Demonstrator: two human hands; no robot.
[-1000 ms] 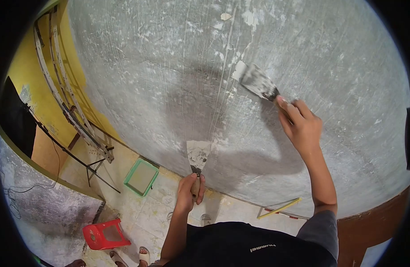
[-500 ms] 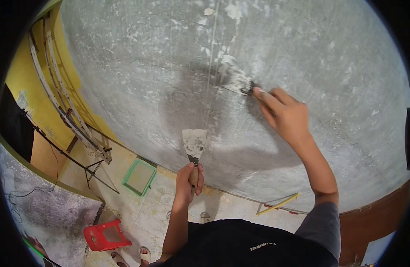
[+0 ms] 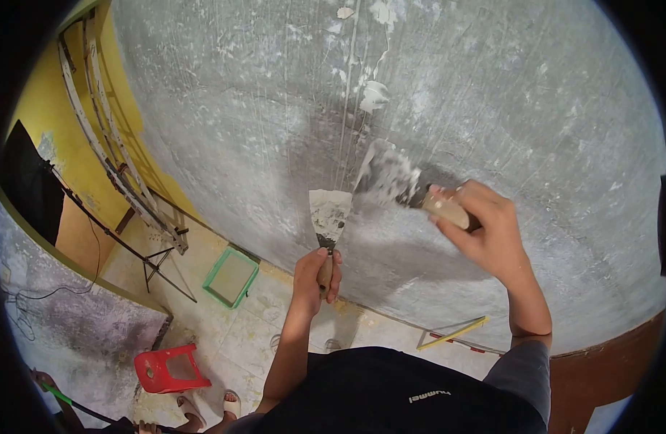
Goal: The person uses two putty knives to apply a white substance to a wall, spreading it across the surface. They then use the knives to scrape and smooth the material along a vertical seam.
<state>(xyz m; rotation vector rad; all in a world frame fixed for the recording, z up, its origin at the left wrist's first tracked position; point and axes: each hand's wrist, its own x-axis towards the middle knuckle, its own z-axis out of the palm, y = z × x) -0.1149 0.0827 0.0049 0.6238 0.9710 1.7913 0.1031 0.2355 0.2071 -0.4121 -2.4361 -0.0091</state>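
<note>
My left hand [image 3: 317, 281] is wrapped round the wooden handle of a putty knife [image 3: 331, 212], its blade pointing up and smeared with pale putty. My right hand [image 3: 488, 220] grips a second putty knife [image 3: 396, 177] by its wooden handle; its blade carries a lump of whitish putty and is blurred by motion. That blade's edge comes right beside the left knife's blade in this view. Behind both tools stands the grey plastered wall [image 3: 224, 137], with a fresh patch of putty [image 3: 375, 95] above the right blade.
A green-rimmed tray [image 3: 211, 284] lies on the tiled floor near the wall's foot. A red plastic stool [image 3: 150, 371] stands lower left, close to a person's sandalled feet [image 3: 231, 403]. A ladder [image 3: 94, 137] leans at the left beside a black tripod [image 3: 155, 267]. A yellow bar [image 3: 456, 333] lies lower right.
My right hand has pulled its putty knife down from the wall toward the left one, leaving a putty patch behind. My left hand has risen slightly.
</note>
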